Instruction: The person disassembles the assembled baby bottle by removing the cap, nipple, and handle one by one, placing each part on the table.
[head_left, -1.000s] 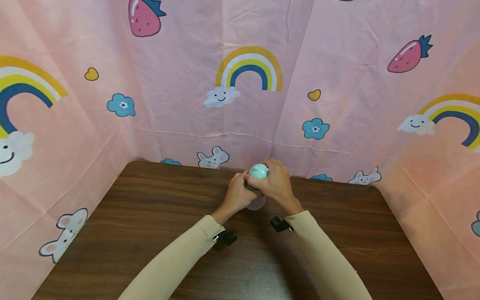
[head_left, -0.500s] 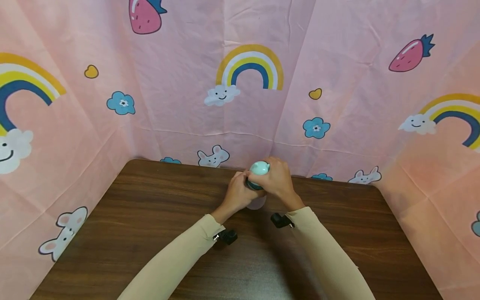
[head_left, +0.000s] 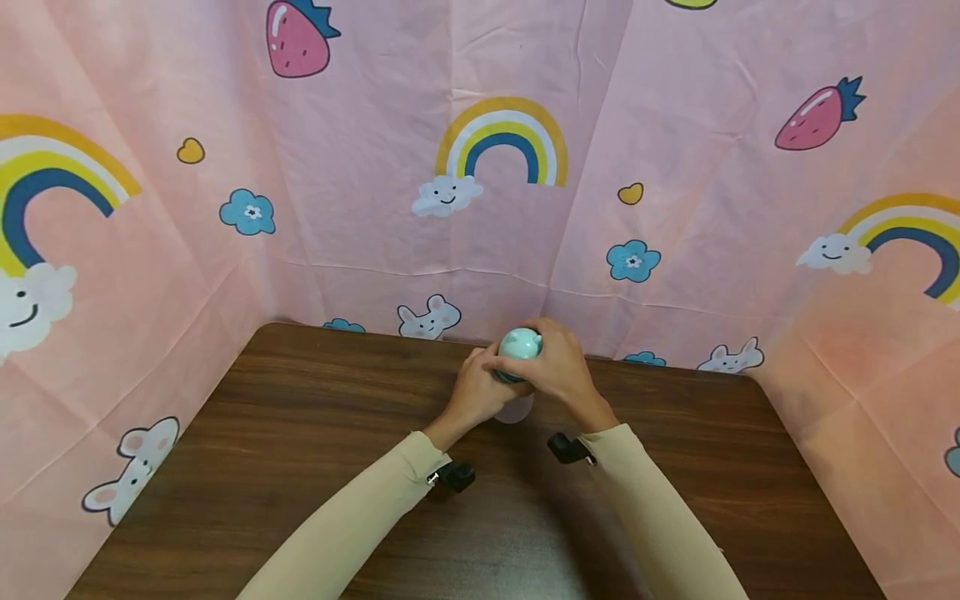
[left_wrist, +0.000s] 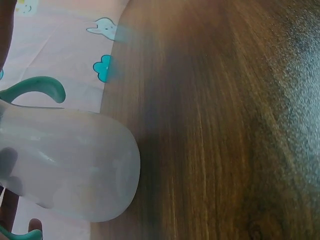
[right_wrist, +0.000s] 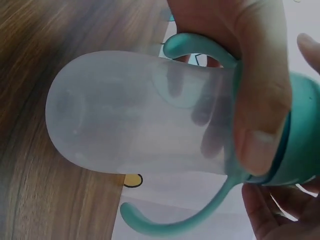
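The bottle (right_wrist: 135, 115) is held over the far side of the counter (head_left: 337, 417), its collar (right_wrist: 238, 178) clasped in the closed grip of the left hand (head_left: 476, 387), its cap (right_wrist: 306, 132) in that of the right hand (head_left: 564, 363). For twisting, the collar is best kept steady, the bottle unsqueezed.

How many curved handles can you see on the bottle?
2. In the right wrist view, one handle curves above the bottle, the other handle below it; more could be hidden.

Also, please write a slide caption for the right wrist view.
Left hand grips a translucent, rounded bottle with curved teal handles; right hand holds its teal top.
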